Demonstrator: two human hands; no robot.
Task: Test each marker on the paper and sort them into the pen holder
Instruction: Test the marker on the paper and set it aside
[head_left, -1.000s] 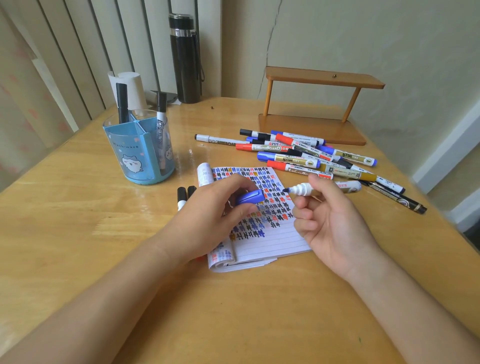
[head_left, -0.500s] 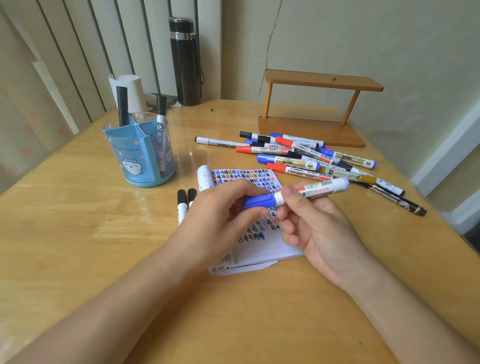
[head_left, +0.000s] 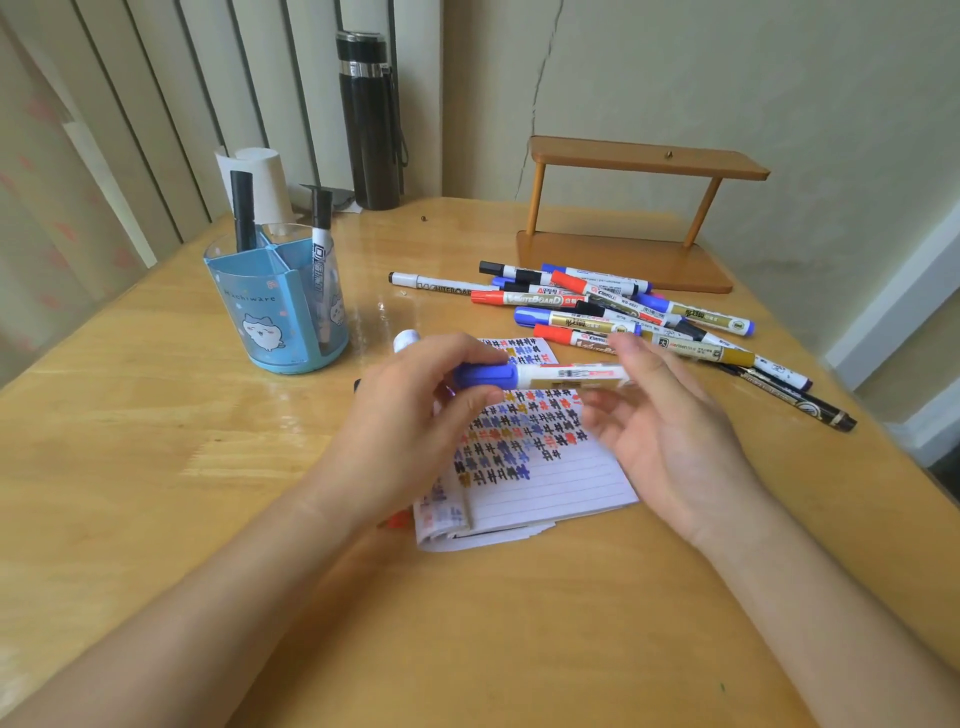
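1. The left hand (head_left: 415, 410) pinches the blue cap end of a whiteboard marker (head_left: 566, 375), holding it level just above the scribbled notepad (head_left: 545, 488).
2. The right hand (head_left: 670, 436) sits at the barrel's far end with fingers loose and spread. Blur hides whether they touch it.
3. The blue pen holder (head_left: 244, 296) stands well to the left and holds two black-capped markers. A marker pile (head_left: 587, 323) lies beyond the pad.
4. Risk: with only the cap gripped, a half-seated cap could let the barrel drop and roll.
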